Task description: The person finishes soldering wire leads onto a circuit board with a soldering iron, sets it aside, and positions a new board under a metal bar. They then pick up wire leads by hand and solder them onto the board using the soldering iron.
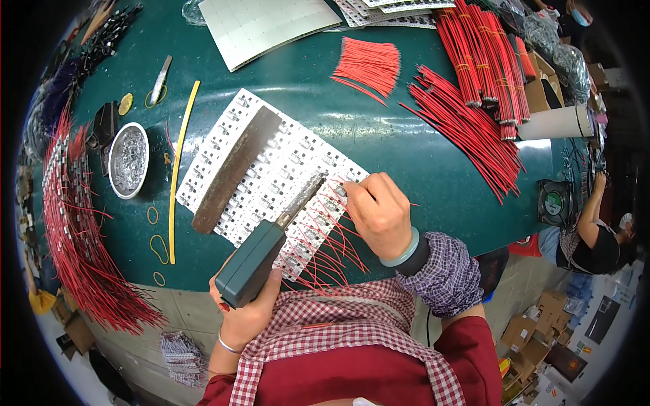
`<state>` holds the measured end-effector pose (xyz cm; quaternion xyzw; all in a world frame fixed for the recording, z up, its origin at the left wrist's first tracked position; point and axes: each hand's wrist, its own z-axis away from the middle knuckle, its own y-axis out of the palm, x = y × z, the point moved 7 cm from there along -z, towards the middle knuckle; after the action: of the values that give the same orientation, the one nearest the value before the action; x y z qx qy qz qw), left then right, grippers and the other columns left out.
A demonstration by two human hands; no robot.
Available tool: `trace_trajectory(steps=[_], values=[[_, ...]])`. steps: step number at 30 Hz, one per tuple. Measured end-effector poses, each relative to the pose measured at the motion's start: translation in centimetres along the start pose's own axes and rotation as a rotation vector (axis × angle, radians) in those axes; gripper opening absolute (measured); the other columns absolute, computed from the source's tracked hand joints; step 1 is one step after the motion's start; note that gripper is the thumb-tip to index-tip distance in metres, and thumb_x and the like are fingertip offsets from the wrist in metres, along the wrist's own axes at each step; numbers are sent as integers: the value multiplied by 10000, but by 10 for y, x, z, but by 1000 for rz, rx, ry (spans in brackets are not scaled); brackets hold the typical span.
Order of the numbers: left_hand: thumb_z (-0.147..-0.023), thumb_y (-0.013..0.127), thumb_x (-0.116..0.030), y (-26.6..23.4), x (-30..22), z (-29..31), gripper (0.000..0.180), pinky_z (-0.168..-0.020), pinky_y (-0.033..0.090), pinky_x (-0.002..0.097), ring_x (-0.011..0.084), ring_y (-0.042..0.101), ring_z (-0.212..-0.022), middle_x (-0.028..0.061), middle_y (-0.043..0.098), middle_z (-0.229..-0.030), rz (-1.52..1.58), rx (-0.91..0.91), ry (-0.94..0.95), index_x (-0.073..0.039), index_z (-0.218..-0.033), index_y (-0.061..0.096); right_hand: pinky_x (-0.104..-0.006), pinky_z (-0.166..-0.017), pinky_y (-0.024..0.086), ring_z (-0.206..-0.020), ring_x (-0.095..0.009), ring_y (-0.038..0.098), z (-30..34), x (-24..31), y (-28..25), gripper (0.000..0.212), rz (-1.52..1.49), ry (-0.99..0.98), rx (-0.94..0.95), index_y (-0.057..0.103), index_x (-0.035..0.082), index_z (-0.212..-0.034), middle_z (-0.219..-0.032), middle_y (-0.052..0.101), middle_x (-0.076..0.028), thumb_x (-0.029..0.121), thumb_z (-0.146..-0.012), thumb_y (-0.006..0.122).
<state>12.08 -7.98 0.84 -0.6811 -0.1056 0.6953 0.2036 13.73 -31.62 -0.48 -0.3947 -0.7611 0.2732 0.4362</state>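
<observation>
A white circuit board panel [298,143] with rows of small components lies aslant on the green table in front of me. My left hand [245,323] is closed around the handle of a dark green soldering gun [252,265], its metal tip reaching over the board's right part. My right hand [381,215] pinches a thin red wire at the board's right edge, close to that tip. Several red wires [323,257] trail from the board's near right edge toward my apron. Across the board's left part rests a rusty flat metal bar [237,169].
Left of the board are a yellow strip [181,172], a white-rimmed bowl [112,164] of silvery bits and a knife [161,78]. Red wire bundles [474,54] and loose red wires [467,135] lie right. A wired bunch [81,250] hangs left. Another person [599,233] sits right.
</observation>
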Motion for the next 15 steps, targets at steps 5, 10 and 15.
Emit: trace_trajectory(steps=[5,10,15], values=[[-752,775,11,4,-1,-4,195,-616,504,262,133,626,-651,81,683,-816,43,41,-7,39,-935,713,-370,-579,475,-707,-256,544,1,0,1,267,17,-17,15,646,16,-946,-795,504,-82,-23,-695,728],[-747,768,22,9,-6,-7,169,-595,490,268,144,615,-633,83,671,-796,40,47,45,42,-904,706,-371,-572,472,-702,-256,542,1,0,1,258,12,-17,3,646,15,-938,-789,500,-84,-27,-696,723],[-752,755,29,10,-12,-10,151,-593,488,273,147,614,-637,84,669,-792,-23,87,42,44,-892,701,-373,-561,465,-694,-253,537,2,-1,2,248,13,-18,-6,644,12,-933,-784,494,-85,-29,-700,718]])
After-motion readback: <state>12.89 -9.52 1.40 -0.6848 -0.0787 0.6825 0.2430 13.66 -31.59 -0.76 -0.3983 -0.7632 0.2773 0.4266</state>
